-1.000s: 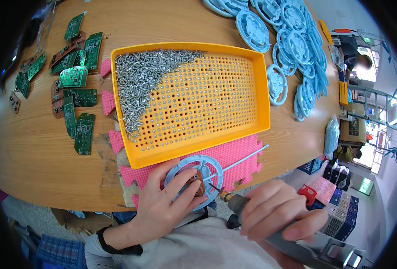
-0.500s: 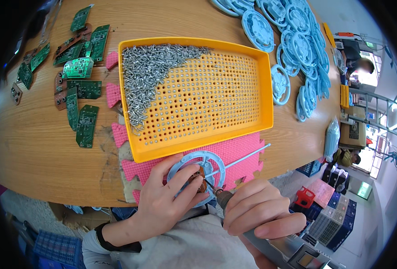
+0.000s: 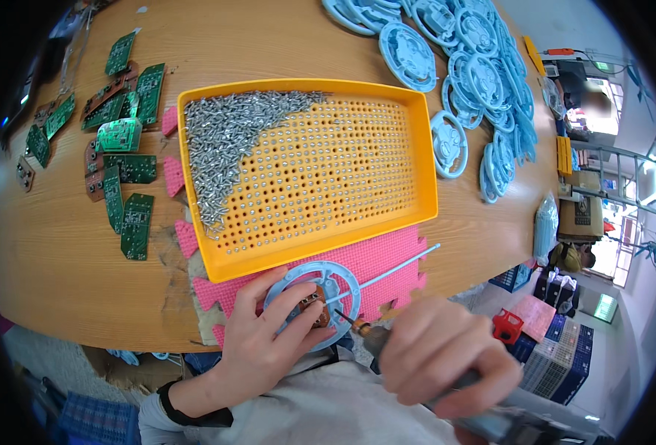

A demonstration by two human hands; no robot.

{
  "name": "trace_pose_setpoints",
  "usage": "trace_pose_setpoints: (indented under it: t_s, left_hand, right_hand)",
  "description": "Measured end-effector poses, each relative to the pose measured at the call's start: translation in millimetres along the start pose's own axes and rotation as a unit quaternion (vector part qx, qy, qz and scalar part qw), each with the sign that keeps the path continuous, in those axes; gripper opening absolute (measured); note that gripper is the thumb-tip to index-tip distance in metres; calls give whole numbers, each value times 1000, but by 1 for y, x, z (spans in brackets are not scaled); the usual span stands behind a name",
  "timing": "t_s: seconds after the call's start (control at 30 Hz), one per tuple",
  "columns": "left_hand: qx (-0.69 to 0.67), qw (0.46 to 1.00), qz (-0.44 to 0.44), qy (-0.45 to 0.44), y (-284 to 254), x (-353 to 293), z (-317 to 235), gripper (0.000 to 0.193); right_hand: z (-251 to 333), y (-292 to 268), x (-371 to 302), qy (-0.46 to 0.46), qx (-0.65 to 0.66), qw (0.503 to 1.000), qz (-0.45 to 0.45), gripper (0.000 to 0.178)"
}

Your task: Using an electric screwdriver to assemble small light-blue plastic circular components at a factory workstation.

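A light blue round plastic housing (image 3: 352,285) rests on a pink foam mat (image 3: 387,256). My left hand (image 3: 257,345) grips it by its left side, with fingertips pressing on a small brown circuit board (image 3: 312,304) inside the ring. My right hand (image 3: 446,356) is wrapped round an electric screwdriver (image 3: 376,337). Its thin dark bit points left at the ring's lower right part; whether the tip touches anything I cannot tell. A thin light blue rod (image 3: 402,265) sticks out from the housing to the upper right. My left fingers partly cover the board.
Just beyond the mat stands a yellow perforated tray (image 3: 320,256) with loose screws (image 3: 224,133) heaped at its left. Green circuit boards (image 3: 137,222) lie on the wooden table (image 3: 68,274) at left. More blue plastic housings (image 3: 407,55) are piled at the far right.
The screwdriver bit has drawn back right from the brown board, and my right hand has moved a little rightward. My left hand still holds the housing. The whole view has shifted slightly.
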State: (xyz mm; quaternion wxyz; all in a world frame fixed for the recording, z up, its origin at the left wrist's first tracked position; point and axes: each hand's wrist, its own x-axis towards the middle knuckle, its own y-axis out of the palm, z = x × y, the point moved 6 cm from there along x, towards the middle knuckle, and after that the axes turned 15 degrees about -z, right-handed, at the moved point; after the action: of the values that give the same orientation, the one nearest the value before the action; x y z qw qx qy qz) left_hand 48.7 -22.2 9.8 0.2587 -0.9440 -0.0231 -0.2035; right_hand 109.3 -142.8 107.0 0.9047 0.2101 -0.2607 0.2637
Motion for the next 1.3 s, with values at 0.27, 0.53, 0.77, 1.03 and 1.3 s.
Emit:
trace_pose_setpoints:
  t_s: [0.27, 0.53, 0.77, 1.03, 1.3]
  left_hand:
    - [1, 1000, 25, -13, 3, 4, -3, 35]
    - [10, 999, 37, -31, 2, 3, 1, 35]
    - [15, 999, 31, -18, 2, 4, -1, 36]
    - [11, 1000, 27, -5, -1, 9, -4, 34]
    - [42, 998, 50, -18, 6, 11, 3, 51]
  right_hand:
    - [12, -62, 20, -133, -225, 945, -194, 61]
    - [-18, -83, 10, -133, -210, 952, -181, 73]
    - [-21, -87, 10, -142, -215, 948, -185, 74]
    - [-19, -83, 8, -109, -254, 938, -210, 71]
    - [36, -28, 5, -66, -111, 980, -150, 37]
